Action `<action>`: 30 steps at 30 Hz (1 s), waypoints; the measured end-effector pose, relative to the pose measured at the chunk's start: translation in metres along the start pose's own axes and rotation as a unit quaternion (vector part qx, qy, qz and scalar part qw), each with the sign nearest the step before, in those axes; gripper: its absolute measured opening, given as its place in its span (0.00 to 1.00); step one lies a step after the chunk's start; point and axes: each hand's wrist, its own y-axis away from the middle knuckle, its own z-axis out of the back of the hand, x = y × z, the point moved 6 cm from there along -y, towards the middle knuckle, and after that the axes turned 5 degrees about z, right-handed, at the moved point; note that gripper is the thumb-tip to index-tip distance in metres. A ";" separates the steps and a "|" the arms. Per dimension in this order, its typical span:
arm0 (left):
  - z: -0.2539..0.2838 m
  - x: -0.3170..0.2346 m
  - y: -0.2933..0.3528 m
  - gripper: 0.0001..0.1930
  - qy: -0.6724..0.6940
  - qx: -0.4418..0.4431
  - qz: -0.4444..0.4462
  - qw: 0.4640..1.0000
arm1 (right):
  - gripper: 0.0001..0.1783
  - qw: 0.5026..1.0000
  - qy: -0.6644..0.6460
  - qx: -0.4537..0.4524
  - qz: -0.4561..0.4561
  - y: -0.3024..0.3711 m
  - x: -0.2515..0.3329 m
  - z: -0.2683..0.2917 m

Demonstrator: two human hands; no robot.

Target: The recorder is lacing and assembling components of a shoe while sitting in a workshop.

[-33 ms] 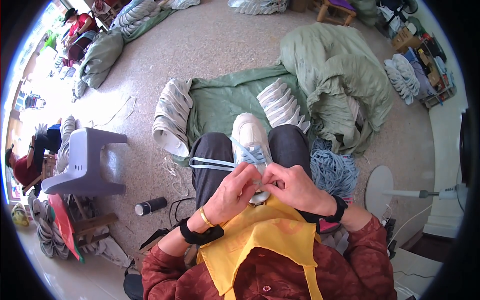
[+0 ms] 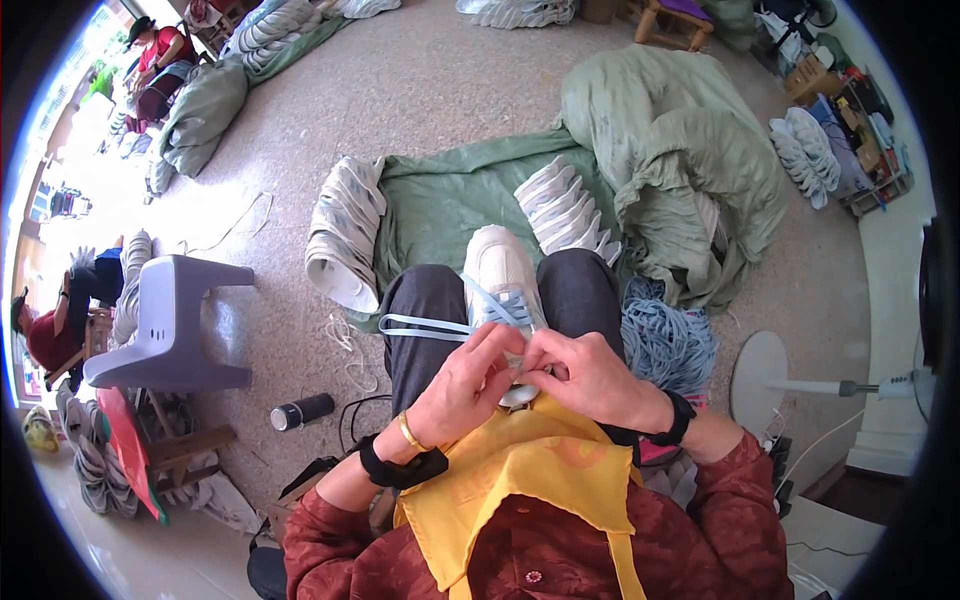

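A cream-white sneaker (image 2: 497, 258) rests between my knees, toe pointing away from me. A flat light blue shoelace (image 2: 428, 326) crosses its front, and a long loop of it lies leftward over my left thigh. My left hand (image 2: 462, 384) is closed in a pinch at the shoe's upper lacing, with the lace running to its fingers. Opposite it, my right hand (image 2: 592, 376) pinches at the same spot, thumb and forefinger together. The fingertips nearly meet, and they hide the small bit between them. A yellow apron (image 2: 520, 450) lies over my lap beneath both wrists.
Rows of nested white shoes (image 2: 343, 235) stand on a green cloth (image 2: 450, 205) ahead. A heap of blue laces (image 2: 668, 338) lies by my right knee, near a big green sack (image 2: 690, 150). At left are a grey plastic chair (image 2: 165, 320), a black bottle (image 2: 302, 411) and two seated people.
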 end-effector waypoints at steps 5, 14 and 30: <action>-0.004 0.014 -0.001 0.07 0.091 0.051 0.044 0.994 | 0.11 1.000 0.007 0.012 0.028 0.000 0.015 0.002; -0.004 0.008 0.003 0.05 -0.004 0.063 0.045 0.997 | 0.12 0.999 0.014 0.036 0.017 0.006 0.007 -0.002; 0.039 0.008 0.014 0.06 -0.121 -0.119 0.073 0.983 | 0.12 0.982 0.151 0.041 0.109 0.006 -0.013 -0.009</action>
